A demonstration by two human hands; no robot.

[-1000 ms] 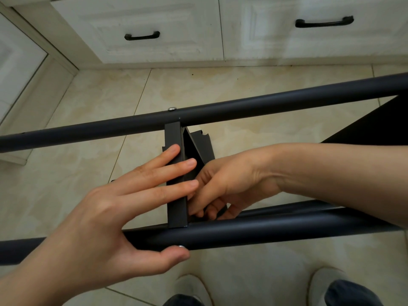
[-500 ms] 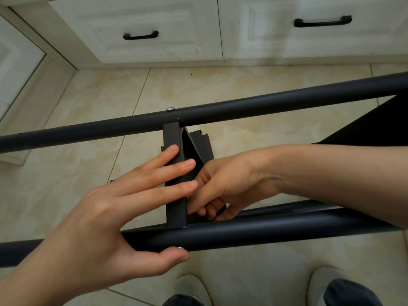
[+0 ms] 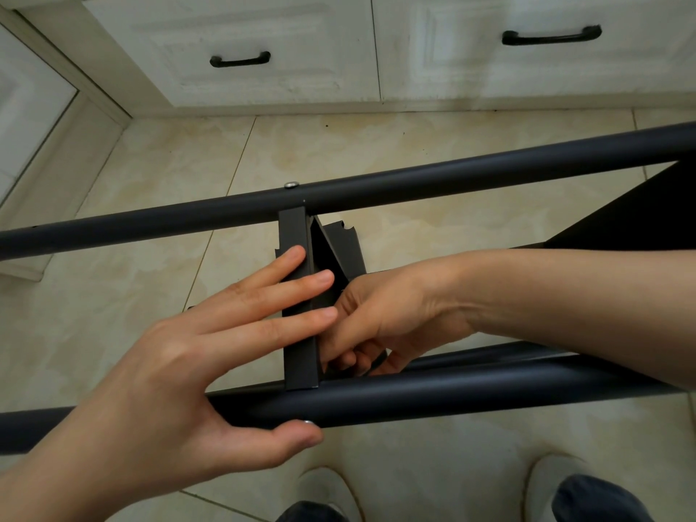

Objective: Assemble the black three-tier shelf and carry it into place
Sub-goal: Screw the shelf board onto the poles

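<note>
Plainly the shelf is only part built. Its frame sits over the tiled floor, in front of the person's shoes. Two long black tubes run across the view, the far tube and the near tube, and a black crosspiece spans the gap between them.

A screw shows on the far tube right above the crosspiece, so that end looks fastened. A second screw sits at the underside of the near tube, touching the left thumb. Whether it is driven home I cannot tell.

The left hand is spread, its straight fingers laid flat across the crosspiece and the thumb pressed under the near tube. The right hand reaches in with its fingers curled behind the lower end of the crosspiece. What they grip, if anything, is hidden.

A black panel at the right edge seems already fitted. In my judgement this joint is the step in hand. More joints probably remain, and standing the shelf up and carrying it have not begun.
</note>
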